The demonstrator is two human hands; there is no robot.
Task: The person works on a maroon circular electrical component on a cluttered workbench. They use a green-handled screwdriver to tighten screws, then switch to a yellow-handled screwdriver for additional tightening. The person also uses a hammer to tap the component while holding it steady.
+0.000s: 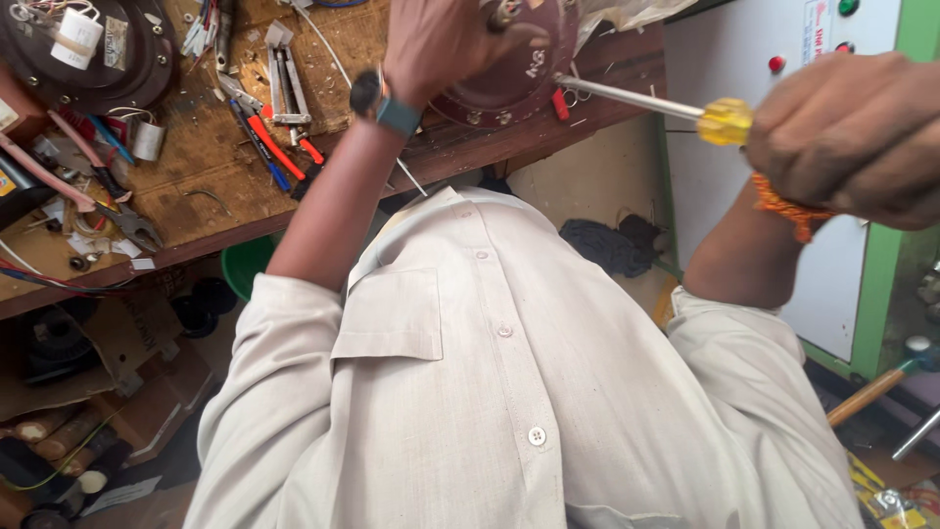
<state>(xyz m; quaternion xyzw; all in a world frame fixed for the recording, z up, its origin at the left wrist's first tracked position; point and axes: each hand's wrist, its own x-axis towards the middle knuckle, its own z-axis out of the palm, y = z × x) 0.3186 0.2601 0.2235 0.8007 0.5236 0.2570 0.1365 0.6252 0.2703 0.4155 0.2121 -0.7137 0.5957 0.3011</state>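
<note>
1. The right hand [842, 137] has its grip closed around a yellow-handled screwdriver [646, 103], tip against a dark red round motor housing [514, 69].
2. The left hand [441, 39] rests on that housing at the wooden desk [206, 157] edge; its grip cannot be told.
3. Pliers [132, 227] lie on the desk, well apart.

The scene is lit evenly by soft daylight, with no harsh glare. The pale linen shirt [509, 392] is rendered brightest. Deep shadow is seen under the cluttered wooden bench [196, 196]. The right hand [852, 137] is blurred, and edges are bent by wide-angle distortion.
</note>
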